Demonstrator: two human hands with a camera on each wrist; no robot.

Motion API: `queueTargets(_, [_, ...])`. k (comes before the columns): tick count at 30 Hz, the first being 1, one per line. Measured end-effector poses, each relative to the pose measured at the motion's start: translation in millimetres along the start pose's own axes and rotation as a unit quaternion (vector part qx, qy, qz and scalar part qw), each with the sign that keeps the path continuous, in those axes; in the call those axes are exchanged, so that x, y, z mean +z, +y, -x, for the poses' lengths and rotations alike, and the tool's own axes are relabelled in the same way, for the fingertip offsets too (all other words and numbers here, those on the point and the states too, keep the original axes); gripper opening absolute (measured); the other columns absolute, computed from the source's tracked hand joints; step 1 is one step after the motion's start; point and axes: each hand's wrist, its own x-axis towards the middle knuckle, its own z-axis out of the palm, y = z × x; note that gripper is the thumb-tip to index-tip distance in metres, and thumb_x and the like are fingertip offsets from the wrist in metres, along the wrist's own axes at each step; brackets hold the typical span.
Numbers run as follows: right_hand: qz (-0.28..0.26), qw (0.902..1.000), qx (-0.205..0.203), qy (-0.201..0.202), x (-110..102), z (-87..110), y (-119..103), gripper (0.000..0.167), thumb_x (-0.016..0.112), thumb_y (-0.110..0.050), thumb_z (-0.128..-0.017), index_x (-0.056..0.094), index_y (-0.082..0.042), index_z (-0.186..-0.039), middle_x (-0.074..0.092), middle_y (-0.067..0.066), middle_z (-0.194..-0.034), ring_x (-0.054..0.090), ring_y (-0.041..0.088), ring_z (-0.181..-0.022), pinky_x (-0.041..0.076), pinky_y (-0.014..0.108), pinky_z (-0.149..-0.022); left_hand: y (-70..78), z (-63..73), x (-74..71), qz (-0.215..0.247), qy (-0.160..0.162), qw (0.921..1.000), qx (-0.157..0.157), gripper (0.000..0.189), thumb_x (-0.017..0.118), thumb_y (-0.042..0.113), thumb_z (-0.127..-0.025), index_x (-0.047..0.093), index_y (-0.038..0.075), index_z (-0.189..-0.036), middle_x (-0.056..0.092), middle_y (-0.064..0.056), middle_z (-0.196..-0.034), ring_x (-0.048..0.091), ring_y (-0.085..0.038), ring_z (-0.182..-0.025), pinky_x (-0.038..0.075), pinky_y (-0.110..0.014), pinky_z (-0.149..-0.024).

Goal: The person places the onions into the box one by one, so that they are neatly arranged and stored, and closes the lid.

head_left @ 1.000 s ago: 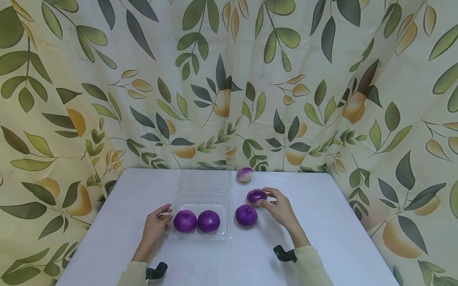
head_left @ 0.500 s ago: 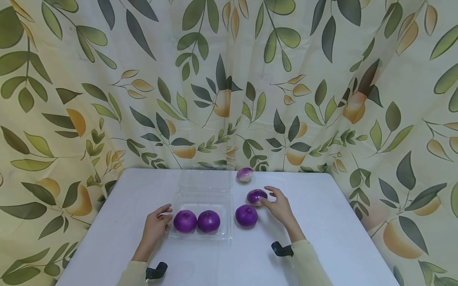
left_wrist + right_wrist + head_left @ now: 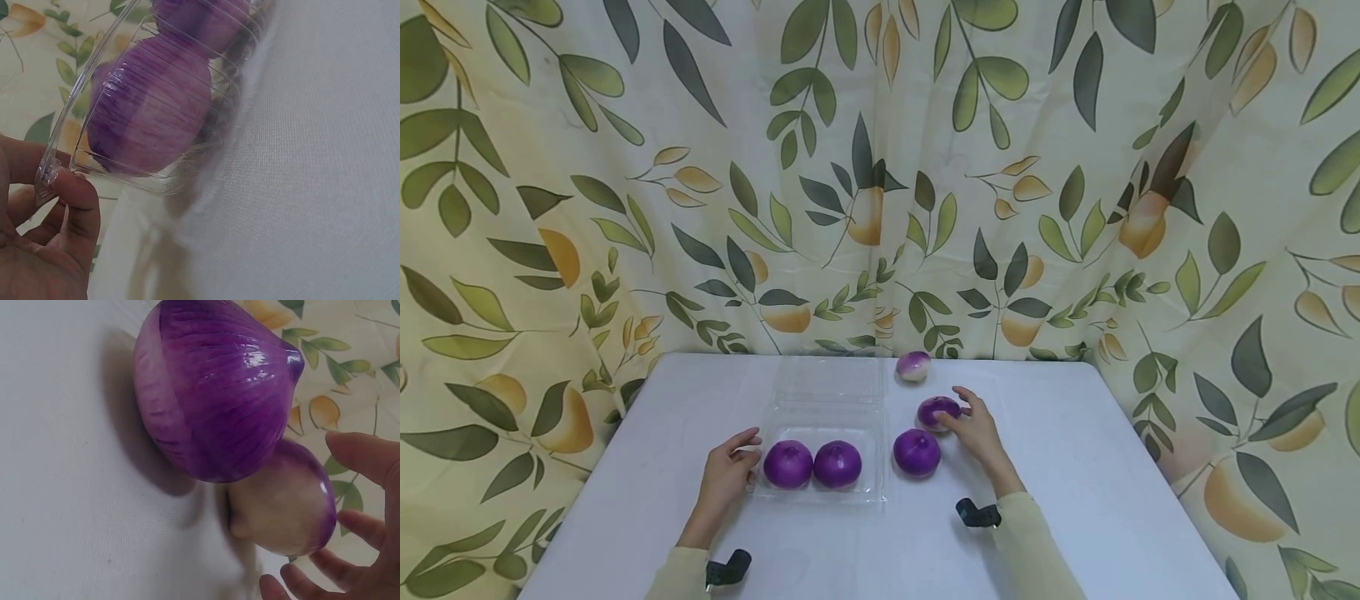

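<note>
My left hand (image 3: 727, 471) pinches the left rim of a lidded clear plastic container (image 3: 872, 462), its lid laid back behind it. In the left wrist view the thumb and fingers grip the container's lip (image 3: 49, 178). Two purple onions (image 3: 787, 464) (image 3: 838, 464) sit side by side inside. To the container's right stands another purple onion (image 3: 916, 452), glossy with a pointed top. Just behind it lies a purple-and-cream turnip (image 3: 937, 412). Around its right side my right hand (image 3: 979, 429) has its fingers spread, the thumb overlapping the turnip in the head view.
A second, paler purple-and-white turnip (image 3: 913, 367) lies near the back edge of the white-covered table (image 3: 1075, 467). Behind the table hangs a leaf-patterned curtain (image 3: 880, 183). Dark wrist cameras (image 3: 977, 512) are strapped to both forearms.
My right wrist and forearm have shifted left and the hand has turned more upright beside the turnip. The left hand, container and onions have stayed in place.
</note>
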Motion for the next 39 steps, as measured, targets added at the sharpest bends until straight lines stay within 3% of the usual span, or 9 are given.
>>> queueTargets(17, [0.017,0.9997,0.016,-0.005,13.9,-8.7,2.3,0.079,0.077,-0.028,-0.082,0.038,-0.009,-0.147,0.035,0.027,-0.152,0.034,0.046,-0.14,0.029,0.06,-0.115,-0.4,-0.9,1.0,0.001,0.0,1.0,0.005,0.045,0.059,-0.002,-0.091,0.054,-0.001,-0.136,0.058,-0.021,-0.123,0.055,-0.006,-0.072,0.046,-0.022,-0.049])
queueTargets(28, [0.013,0.9996,0.025,-0.005,18.1,-5.1,3.7,0.077,0.078,-0.029,-0.081,0.04,-0.012,-0.146,0.037,0.025,-0.152,0.039,0.046,-0.138,0.035,0.06,-0.111,-1.8,0.1,-0.6,0.003,0.002,1.0,0.001,0.045,0.059,-0.002,-0.091,0.054,-0.001,-0.136,0.058,-0.021,-0.123,0.056,-0.005,-0.073,0.045,-0.022,-0.049])
queueTargets(39, [0.006,0.9997,0.021,0.011,6.0,-0.1,-2.9,0.078,0.076,-0.032,-0.082,0.037,-0.017,-0.147,0.036,0.025,-0.153,0.038,0.05,-0.137,0.036,0.063,-0.109,-0.4,-2.0,0.4,0.009,-0.001,0.9999,0.005,0.045,0.059,-0.002,-0.092,0.053,-0.002,-0.137,0.058,-0.02,-0.123,0.056,-0.004,-0.074,0.046,-0.023,-0.049])
